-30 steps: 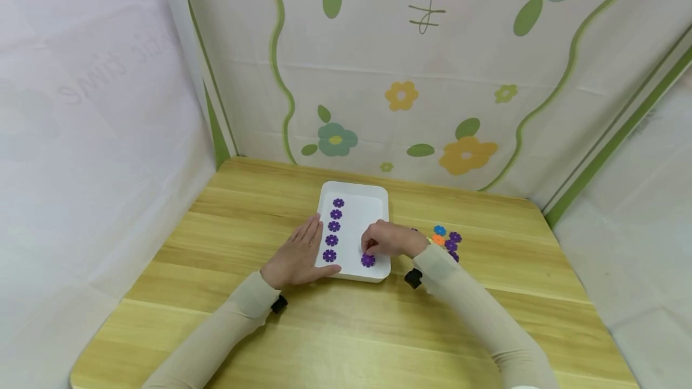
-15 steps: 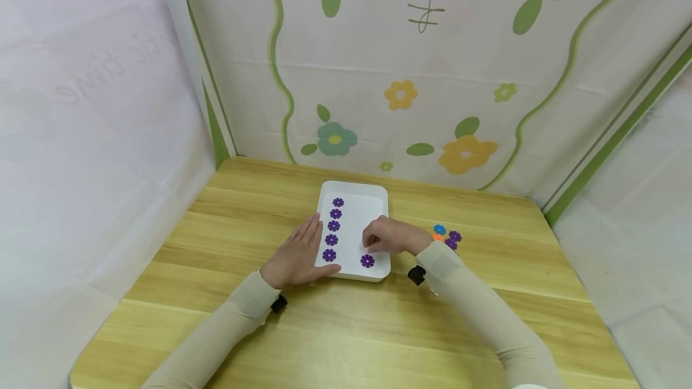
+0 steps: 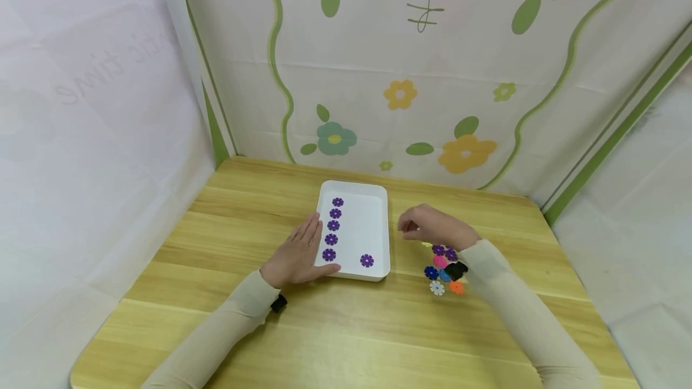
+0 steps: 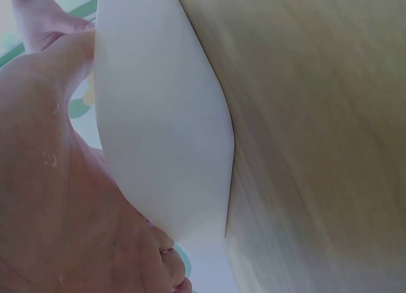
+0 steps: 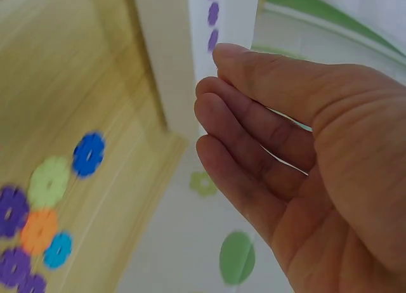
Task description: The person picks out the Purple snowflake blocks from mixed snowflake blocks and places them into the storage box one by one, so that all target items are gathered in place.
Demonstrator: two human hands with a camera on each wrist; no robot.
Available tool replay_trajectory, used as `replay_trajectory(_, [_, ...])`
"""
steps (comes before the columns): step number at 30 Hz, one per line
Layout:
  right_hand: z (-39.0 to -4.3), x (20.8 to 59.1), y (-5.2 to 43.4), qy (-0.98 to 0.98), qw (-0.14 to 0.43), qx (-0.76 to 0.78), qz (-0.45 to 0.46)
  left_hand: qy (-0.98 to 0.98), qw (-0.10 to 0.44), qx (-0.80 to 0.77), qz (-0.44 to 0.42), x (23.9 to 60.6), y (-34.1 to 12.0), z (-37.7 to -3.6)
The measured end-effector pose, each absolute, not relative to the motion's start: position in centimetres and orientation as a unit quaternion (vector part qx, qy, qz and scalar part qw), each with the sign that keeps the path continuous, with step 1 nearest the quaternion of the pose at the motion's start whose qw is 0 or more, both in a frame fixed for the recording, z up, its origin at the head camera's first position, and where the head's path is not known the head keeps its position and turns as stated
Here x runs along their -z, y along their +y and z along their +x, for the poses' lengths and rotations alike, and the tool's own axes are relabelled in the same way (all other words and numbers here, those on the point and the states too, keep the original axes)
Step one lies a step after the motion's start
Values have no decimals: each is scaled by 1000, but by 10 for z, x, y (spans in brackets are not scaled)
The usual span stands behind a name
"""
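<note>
Left hand (image 3: pixel 296 255) lying flat, fingers straight, steadying white tray (image 3: pixel 378 197); right hand (image 3: pixel 432 228) hovering empty, fingers loosely curled, above flower discs (image 3: pixel 442 269) on desk (image 3: pixel 346 329).

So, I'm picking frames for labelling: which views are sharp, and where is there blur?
Head view: evenly lit, sharp on the white tray and purple flower pieces. Left wrist view: tray wall fills it, tabletop streaked with blur. Right wrist view: right hand clear, loose flower pieces soft.

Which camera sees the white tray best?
The head view: the whole white tray shows, with six purple flowers inside. The left wrist view shows only a blurry white side beside the left hand. The right wrist view catches a narrow strip with three purple flowers.
</note>
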State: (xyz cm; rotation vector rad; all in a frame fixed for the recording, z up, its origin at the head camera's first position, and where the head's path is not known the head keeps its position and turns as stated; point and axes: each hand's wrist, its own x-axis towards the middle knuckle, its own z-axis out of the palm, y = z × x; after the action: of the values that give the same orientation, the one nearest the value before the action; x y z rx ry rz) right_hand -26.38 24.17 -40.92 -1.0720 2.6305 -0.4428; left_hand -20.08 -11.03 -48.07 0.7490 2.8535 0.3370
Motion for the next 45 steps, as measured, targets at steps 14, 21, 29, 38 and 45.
replay_trajectory(14, [-267,427,355,946,109,159,-259,957,88,-116,252,480,-110,-200])
replay_trajectory(21, [-274,452,378,956,102,150,-231,956,89,-123,253,482,-112,-200])
replay_trajectory(29, [-280,472,383,963,98,152,-202,957,91,-119,249,483,-111,-200])
replay_trajectory(38, [-287,479,381,962,111,138,-206,957,91,-113,250,481,-111,-200])
replay_trajectory(45, [-294,474,381,962,127,144,-192,957,88,-118,251,482,-111,-200])
